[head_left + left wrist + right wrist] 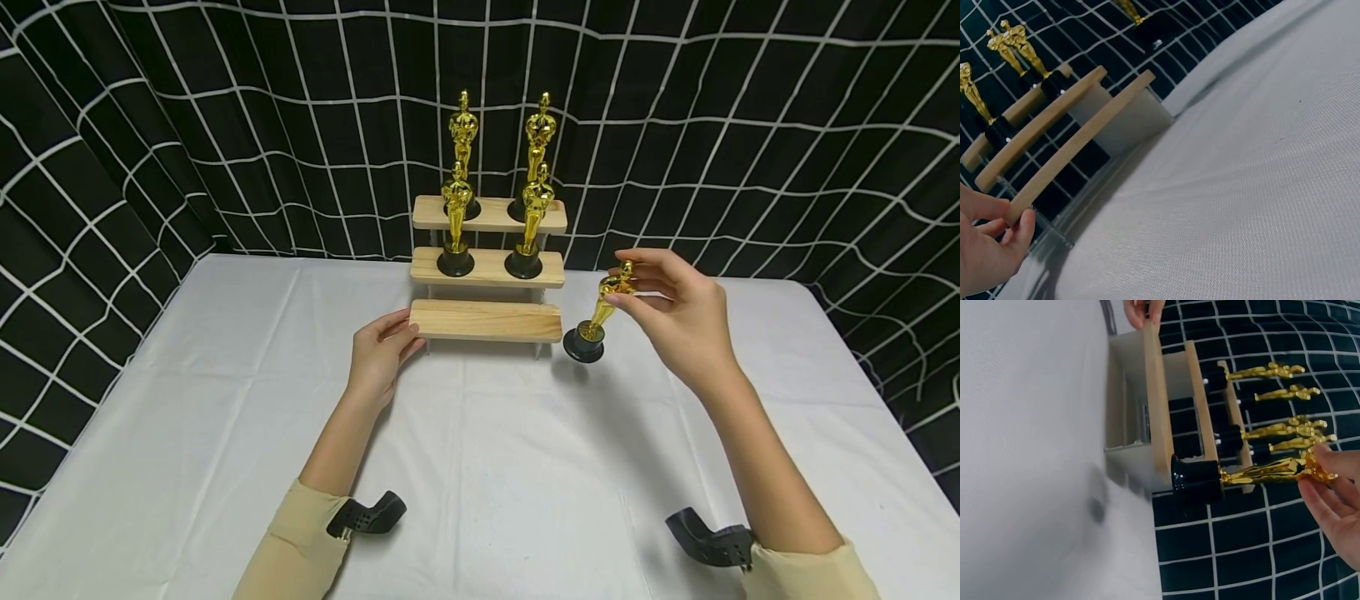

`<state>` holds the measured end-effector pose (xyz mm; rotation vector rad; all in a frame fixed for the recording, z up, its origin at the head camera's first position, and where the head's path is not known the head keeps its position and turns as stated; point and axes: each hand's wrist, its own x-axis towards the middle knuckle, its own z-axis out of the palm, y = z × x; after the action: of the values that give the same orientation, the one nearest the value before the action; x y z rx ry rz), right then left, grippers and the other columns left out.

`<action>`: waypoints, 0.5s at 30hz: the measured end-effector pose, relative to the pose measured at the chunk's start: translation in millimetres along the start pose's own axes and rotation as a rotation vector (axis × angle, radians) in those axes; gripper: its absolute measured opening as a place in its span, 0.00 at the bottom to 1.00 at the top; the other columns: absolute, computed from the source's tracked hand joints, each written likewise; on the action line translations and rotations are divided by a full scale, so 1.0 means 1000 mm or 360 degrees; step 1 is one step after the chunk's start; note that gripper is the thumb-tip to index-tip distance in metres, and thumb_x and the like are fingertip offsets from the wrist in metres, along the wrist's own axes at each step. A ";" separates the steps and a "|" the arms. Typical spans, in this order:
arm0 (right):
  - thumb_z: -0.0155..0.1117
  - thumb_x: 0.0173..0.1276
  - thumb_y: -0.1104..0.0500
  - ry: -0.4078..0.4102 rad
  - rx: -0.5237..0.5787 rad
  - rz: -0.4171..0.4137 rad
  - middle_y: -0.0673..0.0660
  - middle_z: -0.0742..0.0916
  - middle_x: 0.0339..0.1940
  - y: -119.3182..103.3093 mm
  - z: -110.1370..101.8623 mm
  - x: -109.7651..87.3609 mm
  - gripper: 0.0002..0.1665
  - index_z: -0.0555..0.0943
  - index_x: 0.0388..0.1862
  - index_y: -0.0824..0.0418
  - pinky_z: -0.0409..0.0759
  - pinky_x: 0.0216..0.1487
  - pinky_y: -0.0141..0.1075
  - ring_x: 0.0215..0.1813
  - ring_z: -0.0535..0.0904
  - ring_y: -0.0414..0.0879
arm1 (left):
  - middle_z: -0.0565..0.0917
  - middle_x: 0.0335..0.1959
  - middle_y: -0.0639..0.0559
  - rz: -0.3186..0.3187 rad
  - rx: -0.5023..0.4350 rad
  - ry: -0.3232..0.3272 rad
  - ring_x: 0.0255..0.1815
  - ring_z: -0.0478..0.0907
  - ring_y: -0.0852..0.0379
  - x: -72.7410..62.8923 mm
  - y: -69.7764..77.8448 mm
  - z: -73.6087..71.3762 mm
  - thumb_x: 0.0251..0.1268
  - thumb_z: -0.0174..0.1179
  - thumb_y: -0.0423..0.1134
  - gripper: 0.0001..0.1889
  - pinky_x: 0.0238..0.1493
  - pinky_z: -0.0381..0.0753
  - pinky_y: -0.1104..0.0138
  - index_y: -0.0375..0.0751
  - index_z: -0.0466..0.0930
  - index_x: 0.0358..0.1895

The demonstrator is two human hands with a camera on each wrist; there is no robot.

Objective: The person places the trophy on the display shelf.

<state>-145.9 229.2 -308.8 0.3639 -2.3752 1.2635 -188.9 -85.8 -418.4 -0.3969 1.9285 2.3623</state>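
A gold trophy statuette [602,306] with a round black base tilts in my right hand [678,312], pinched near its head between thumb and fingers. Its base hangs over the table just right of the lowest step of a three-tier wooden display stand [486,321]. My left hand [381,354] grips the left end of that bottom board, thumb and fingers on either side of it, as the left wrist view shows at the board [1079,147]. Two similar statuettes [456,208] stand upright on the middle tier, and two more [540,133] on the top tier behind them.
A white cloth [262,400] covers the table. Behind it and at both sides hangs a black curtain [300,125] with a white grid. Thin clear supports hold up the boards. A black wrist mount [367,514] sits on each sleeve.
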 end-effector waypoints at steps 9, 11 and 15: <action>0.75 0.63 0.76 -0.0046 0.0003 0.0008 0.67 0.89 0.53 -0.005 0.009 0.007 0.28 0.81 0.62 0.71 0.86 0.48 0.14 0.47 0.81 0.24 | 0.76 0.59 0.36 0.0003 0.0004 -0.0010 0.48 0.83 0.57 -0.001 0.001 0.000 0.79 0.56 0.25 0.22 0.59 0.89 0.72 0.25 0.72 0.72; 0.76 0.63 0.76 -0.0054 0.0015 0.0011 0.67 0.89 0.54 -0.006 0.011 0.008 0.28 0.81 0.62 0.71 0.85 0.48 0.14 0.47 0.81 0.24 | 0.76 0.60 0.36 0.0003 0.0004 -0.0011 0.48 0.83 0.57 -0.001 0.001 0.000 0.79 0.56 0.25 0.22 0.60 0.89 0.72 0.25 0.71 0.72; 0.76 0.63 0.75 -0.0070 0.0034 0.0007 0.67 0.89 0.53 -0.008 0.016 0.011 0.28 0.82 0.63 0.70 0.85 0.47 0.13 0.47 0.81 0.24 | 0.76 0.60 0.35 0.0001 0.0004 -0.0009 0.48 0.83 0.57 -0.001 0.001 0.000 0.79 0.56 0.24 0.22 0.60 0.89 0.72 0.25 0.71 0.72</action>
<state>-156.3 210.9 -305.7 0.3972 -2.4019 1.2961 -188.2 -85.7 -417.3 -0.3893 1.9296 2.3585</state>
